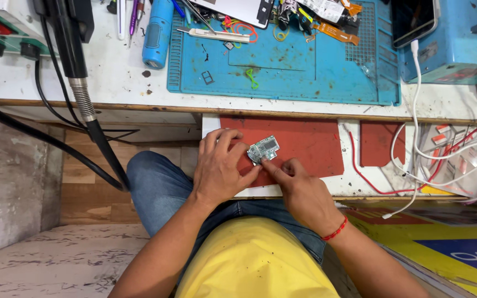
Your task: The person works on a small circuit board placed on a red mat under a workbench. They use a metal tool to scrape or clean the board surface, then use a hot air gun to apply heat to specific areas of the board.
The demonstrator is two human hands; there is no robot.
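Note:
A small green circuit board (266, 148) lies on a red mat (305, 143) on a pulled-out shelf below the bench. My left hand (219, 168) grips the board's left end between thumb and fingers. My right hand (299, 187) comes in from the right, its forefinger tip pressed against the board's lower edge. A red thread band circles my right wrist. Whether the right fingers pinch any small part is too small to tell.
A blue work mat (305, 66) with tweezers, small parts and a flex cable lies on the white bench above. A blue cylinder (157, 33) stands left of it. Black hoses (84, 99) hang at left. White and red cables (415, 160) trail at right, near a phone (412, 19).

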